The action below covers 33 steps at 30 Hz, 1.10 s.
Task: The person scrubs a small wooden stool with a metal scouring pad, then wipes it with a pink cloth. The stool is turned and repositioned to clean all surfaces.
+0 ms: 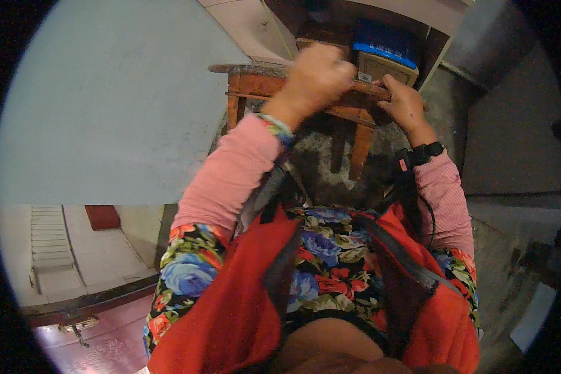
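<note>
A worn wooden bench, with a long narrow top and splayed legs, stands in front of me. My left hand is closed above the middle of its top, slightly blurred; I cannot make out whether anything is in its fingers. My right hand grips the right end of the bench top, thumb raised at the edge. Just behind the bench are a cardboard box and a blue item lying on it.
A pale wall fills the left, and a grey surface the right. Shelving is at the top. Stained concrete floor shows under the bench. A pink patterned panel with a latch is at lower left.
</note>
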Motion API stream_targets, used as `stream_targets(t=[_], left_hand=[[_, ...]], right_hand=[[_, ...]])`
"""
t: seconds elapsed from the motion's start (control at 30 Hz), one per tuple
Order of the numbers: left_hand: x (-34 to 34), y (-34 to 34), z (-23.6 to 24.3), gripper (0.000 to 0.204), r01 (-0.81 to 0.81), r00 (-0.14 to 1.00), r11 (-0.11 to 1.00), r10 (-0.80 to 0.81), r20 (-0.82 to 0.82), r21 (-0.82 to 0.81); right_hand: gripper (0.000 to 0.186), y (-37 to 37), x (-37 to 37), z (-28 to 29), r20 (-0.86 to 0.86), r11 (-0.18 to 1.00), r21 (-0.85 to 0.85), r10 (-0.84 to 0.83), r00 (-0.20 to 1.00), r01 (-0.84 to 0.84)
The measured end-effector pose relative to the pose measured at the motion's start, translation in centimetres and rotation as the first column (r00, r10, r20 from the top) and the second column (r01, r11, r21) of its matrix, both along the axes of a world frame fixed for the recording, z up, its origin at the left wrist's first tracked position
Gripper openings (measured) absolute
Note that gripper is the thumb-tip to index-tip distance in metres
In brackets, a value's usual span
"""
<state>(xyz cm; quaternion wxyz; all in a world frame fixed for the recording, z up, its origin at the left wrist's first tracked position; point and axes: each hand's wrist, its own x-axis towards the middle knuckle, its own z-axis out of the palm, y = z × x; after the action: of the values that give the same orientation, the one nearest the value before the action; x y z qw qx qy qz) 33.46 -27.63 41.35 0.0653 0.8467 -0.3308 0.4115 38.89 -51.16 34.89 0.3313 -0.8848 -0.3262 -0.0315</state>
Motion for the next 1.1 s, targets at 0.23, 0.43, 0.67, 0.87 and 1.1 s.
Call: stream_targets(t=[0.23, 0.43, 0.67, 0.87, 1.1], left_hand=[[-0.5, 0.1, -0.4, 0.013, 0.052, 0.995, 0.991, -0.062, 0.074, 0.121], [-1.8, 5.5, -1.8, 0.02, -0.254, 0.963, 0.962, 0.242, 0.12, 0.098], [-0.3, -2.9, -1.5, 0.015, 0.048, 0.983, 0.99, -0.07, 0.17, 0.135], [-0.9, 3.3, -1.3, 0.013, -0.007, 0.993, 1.0, 0.004, 0.117, 0.027], [0.3, 11.3, -1.5, 0.017, -0.493, 0.868, 0.863, 0.48, -0.126, -0.109]], right_hand=[[0.038, -0.2, 0.7, -2.2, 0.091, 0.994, 0.094, 0.039, 0.995, -0.048], [0.041, -0.3, 1.0, -3.7, 0.141, 0.999, 0.017, 0.038, 0.989, -0.041], [0.04, 0.5, 0.4, -2.9, 0.093, 1.0, 0.0, -0.019, 0.995, 0.019], [0.039, 0.4, 0.6, -3.5, 0.095, 1.0, -0.003, -0.024, 0.995, 0.024], [0.042, 0.4, 0.5, -3.8, 0.149, 0.998, 0.061, 0.01, 0.989, -0.019]])
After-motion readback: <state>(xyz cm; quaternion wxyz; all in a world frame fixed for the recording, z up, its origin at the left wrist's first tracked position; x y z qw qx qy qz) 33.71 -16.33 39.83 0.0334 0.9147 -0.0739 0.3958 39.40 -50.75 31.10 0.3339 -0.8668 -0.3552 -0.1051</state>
